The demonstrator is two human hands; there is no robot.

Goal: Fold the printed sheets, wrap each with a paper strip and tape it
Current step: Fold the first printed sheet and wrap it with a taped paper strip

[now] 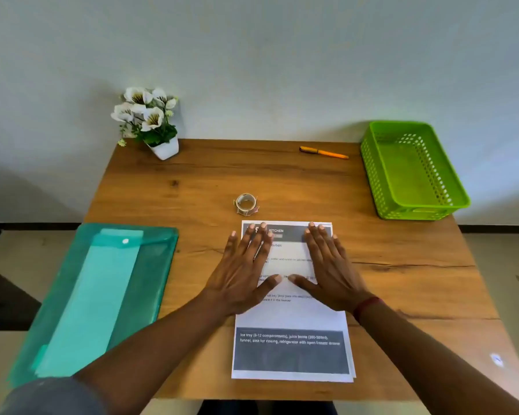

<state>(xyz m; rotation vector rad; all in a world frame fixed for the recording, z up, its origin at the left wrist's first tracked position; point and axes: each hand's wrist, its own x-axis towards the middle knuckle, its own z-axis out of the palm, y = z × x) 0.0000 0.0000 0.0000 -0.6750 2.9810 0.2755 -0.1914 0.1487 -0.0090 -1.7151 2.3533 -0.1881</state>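
Wooden table (192, 187), bare wood across its middle. Teal folder (150, 280) overhangs the left edge, green basket (372, 172) the far-right corner. Printed sheets (291, 351) lie near the front edge under left hand (243, 274) and right hand (330, 274), fingers straight; tape roll (246, 202) just beyond.

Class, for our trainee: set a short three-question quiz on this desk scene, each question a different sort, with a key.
1. True or false: the left hand and the right hand both rest flat on the printed sheets.
2. What lies just beyond the sheets? A stapler, B tape roll, C scissors.
3. Fill in: the pen lies between the flower pot and the green ____.
Key: 1 true; 2 B; 3 basket.
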